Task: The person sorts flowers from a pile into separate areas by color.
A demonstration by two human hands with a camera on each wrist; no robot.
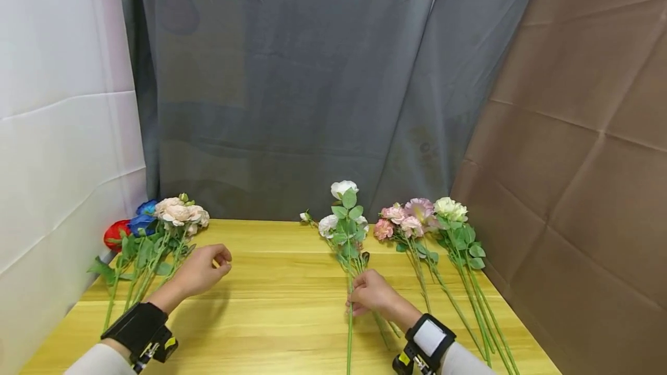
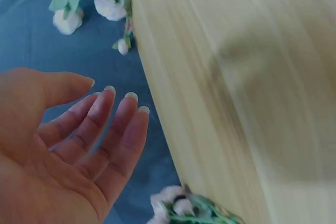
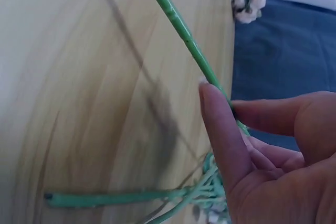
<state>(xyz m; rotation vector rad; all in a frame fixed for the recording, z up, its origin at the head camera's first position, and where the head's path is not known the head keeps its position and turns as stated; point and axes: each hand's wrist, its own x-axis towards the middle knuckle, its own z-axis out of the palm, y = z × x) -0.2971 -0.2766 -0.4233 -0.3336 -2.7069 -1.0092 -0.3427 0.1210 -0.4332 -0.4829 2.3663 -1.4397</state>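
My right hand [image 1: 371,294] pinches the green stem [image 3: 181,27] of a white rose [image 1: 344,188] between thumb and fingers. That rose is lifted over other white flowers [image 1: 328,225], whose stems lie on the table. My left hand [image 1: 203,269] hovers with loosely bent fingers beside the left bunch and holds nothing; the left wrist view shows its palm and bare fingertips [image 2: 131,98]. Nearest to it are pale pink flowers [image 1: 179,213], with blue roses [image 1: 143,223] and a red rose [image 1: 117,235] beside them.
On the right of the wooden table [image 1: 271,294] lie pink flowers [image 1: 396,221] and a pale green-white flower [image 1: 451,209] with long stems. A grey curtain [image 1: 292,85] hangs behind, a white sheet [image 1: 62,103] at left and a brown cloth [image 1: 578,132] at right.
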